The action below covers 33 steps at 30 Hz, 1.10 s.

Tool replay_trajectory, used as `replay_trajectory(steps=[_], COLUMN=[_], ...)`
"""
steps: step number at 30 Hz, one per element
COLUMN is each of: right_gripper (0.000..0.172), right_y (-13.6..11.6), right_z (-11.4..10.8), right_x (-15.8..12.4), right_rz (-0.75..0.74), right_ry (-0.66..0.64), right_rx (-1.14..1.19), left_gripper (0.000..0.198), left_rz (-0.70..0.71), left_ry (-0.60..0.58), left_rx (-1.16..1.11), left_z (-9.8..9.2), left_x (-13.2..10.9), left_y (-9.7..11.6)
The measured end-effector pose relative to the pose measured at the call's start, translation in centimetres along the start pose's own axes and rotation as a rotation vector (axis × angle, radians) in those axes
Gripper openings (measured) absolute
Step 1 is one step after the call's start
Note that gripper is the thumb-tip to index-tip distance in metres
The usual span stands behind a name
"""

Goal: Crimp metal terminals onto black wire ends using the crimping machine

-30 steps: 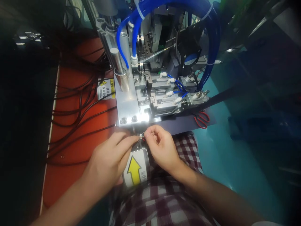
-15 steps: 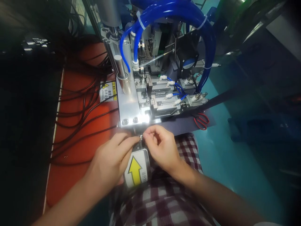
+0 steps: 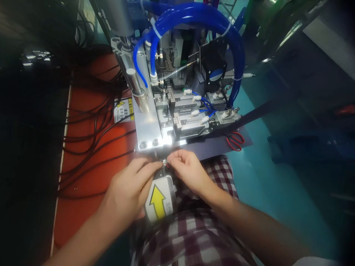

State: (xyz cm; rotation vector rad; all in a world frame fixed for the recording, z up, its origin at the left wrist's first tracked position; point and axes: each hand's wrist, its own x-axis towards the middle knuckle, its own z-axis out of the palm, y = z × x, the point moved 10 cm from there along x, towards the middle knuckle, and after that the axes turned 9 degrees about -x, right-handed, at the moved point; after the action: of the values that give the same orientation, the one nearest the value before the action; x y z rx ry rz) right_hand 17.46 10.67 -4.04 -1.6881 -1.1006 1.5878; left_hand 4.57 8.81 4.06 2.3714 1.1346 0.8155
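Both hands meet at a small metallic piece with a bit of red on it, just in front of the machine's metal base plate. My left hand comes from the left with thumb and index finger closed near the piece. From the right, my right hand pinches at the same spot, fingertips together and the other fingers curled. The piece is too small to name, and the fingertips partly cover it. Just below them lies a white plate with a yellow arrow.
A machine with metal slides and pneumatic cylinders stands ahead, under a thick loop of blue hoses. Red-handled pliers or snips lie on the dark ledge at right. Black cables cross the orange surface at left.
The view has shifted slightly, so the machine appears a little further left. Both hands stay at the same spot; some red now shows between the fingertips.
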Motion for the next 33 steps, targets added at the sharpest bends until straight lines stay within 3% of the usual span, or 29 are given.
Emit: replay_trajectory(steps=[4,10,12,15,17,19,21,23,27,30,33], right_gripper=[0.019,0.018,0.014,0.014,0.016,0.016,0.015,0.012,0.018,0.024,0.029], right_y=[0.6,1.6,0.3,-3.6,-5.5,-6.1,-5.3,-3.2,0.5,1.5,1.4], right_z=[-0.1,0.3,-0.4,-1.2,-0.9,-0.8,-1.1,-1.3,-0.1,0.5,0.0], right_x=[-0.3,-1.8,-2.2,-3.5,-4.3,-4.4,-3.4,-2.0,-0.3,0.0,0.2], right_rz=[0.024,0.0,-0.122,-0.45,-0.626,-0.682,-0.586,-0.391,-0.097,-0.012,-0.071], right_ry=[-0.034,-0.023,0.074,0.227,0.265,0.266,0.22,0.123,-0.086,-0.2,-0.178], right_rx=[0.105,0.067,-0.077,-0.456,-0.643,-0.698,-0.59,-0.344,0.07,0.152,0.097], left_gripper=[0.023,0.023,0.022,0.023,0.023,0.024,0.024,0.025,0.026,0.029,0.03], left_rz=[0.015,0.009,0.003,-0.013,-0.016,-0.015,-0.01,-0.01,-0.019,-0.021,-0.01], left_ry=[0.004,0.002,0.009,-0.003,-0.007,-0.006,-0.001,0.001,-0.014,-0.006,-0.016], left_rx=[0.011,-0.004,-0.009,-0.011,-0.009,-0.007,-0.004,0.001,0.007,0.019,0.058], left_z=[-0.2,-0.1,-0.1,0.0,0.0,-0.1,-0.2,-0.2,0.2,0.4,0.3], left_x=[0.2,0.1,0.2,0.1,0.1,0.1,0.1,0.0,-0.4,-0.8,-0.8], left_y=[0.3,0.3,0.3,0.1,0.0,0.0,0.1,0.0,-0.3,-0.5,-0.4])
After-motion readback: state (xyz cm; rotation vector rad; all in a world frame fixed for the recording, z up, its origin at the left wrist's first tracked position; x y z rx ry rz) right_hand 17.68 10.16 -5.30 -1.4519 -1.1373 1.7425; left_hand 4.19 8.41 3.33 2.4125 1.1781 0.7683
